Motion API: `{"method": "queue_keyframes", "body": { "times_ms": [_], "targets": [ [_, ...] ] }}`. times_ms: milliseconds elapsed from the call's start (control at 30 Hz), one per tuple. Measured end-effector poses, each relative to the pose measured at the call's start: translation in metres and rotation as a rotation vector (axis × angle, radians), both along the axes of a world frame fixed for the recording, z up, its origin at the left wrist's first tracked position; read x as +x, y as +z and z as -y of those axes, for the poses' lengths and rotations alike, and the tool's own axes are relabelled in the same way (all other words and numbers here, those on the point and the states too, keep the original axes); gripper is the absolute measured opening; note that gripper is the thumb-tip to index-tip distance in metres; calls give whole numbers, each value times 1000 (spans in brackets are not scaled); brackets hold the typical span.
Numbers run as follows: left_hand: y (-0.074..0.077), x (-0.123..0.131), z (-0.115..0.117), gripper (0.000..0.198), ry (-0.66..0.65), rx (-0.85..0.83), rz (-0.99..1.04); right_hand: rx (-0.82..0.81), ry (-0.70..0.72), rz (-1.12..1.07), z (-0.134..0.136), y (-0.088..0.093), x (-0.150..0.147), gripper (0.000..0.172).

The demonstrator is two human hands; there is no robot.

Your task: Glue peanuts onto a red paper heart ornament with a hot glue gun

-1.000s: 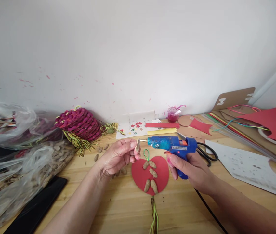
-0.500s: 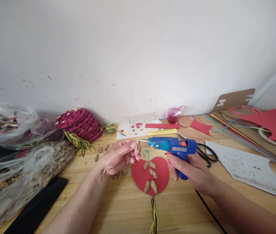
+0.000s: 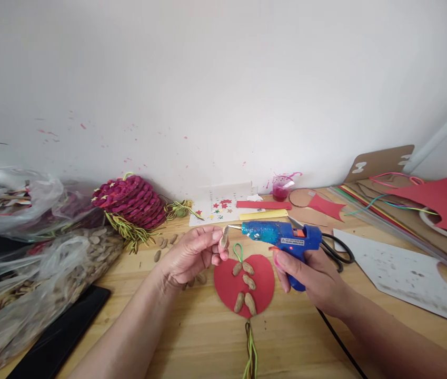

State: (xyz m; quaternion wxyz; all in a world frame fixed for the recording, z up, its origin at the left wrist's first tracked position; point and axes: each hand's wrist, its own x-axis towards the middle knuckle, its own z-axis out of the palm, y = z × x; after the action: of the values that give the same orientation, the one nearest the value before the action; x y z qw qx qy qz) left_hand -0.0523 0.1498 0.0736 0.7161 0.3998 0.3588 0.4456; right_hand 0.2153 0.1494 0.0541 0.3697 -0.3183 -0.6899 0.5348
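Between thumb and fingers, my left hand (image 3: 197, 255) pinches a peanut (image 3: 224, 238) upright above the table. My right hand (image 3: 318, 279) grips the handle of a blue glue gun (image 3: 282, 236), its small red light lit. The nozzle points left and sits at the peanut's upper end. Below both hands lies a red paper heart (image 3: 227, 287) with several peanuts on it, two at the top, one in the middle and two near the lower point. A green loop (image 3: 238, 252) rises from its top, and a yellow-green and brown yarn tassel (image 3: 250, 350) hangs from its tip.
At left are a plastic bag of peanuts (image 3: 100, 252), a black flat object (image 3: 69, 331) and stacked magenta pieces (image 3: 132, 202). Behind lie small paper stars (image 3: 223, 205) and a cup of magenta paint (image 3: 281, 188). Cardboard and red paper (image 3: 440, 197) cover the right side.
The glue gun has shifted slightly right, its nozzle drawn back a little along the peanut's end. My left hand keeps the peanut in nearly the same place.
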Motion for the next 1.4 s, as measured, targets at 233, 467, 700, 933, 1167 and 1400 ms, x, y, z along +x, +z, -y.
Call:
{"method": "queue_keyframes", "body": {
  "times_ms": [233,467,700,933,1167,1400],
  "targets": [
    [-1,0,0,45,15,-7,-1,-12,-3,18,0,1,0,55],
    [1,1,1,45,18,2,-2,-10,-7,25,0,7,-2,57],
    [2,1,0,46,15,13,-31,7,-2,34,0,10,-3,55],
    [3,1,0,44,74,54,8,-6,-24,-20,-1,9,-6,48],
    [5,-1,-2,45,155,32,2,-100,-17,-21,-3,10,-7,52],
    [7,1,-3,47,233,5,7,-173,24,-69,-4,7,-8,57]
  ]
}}
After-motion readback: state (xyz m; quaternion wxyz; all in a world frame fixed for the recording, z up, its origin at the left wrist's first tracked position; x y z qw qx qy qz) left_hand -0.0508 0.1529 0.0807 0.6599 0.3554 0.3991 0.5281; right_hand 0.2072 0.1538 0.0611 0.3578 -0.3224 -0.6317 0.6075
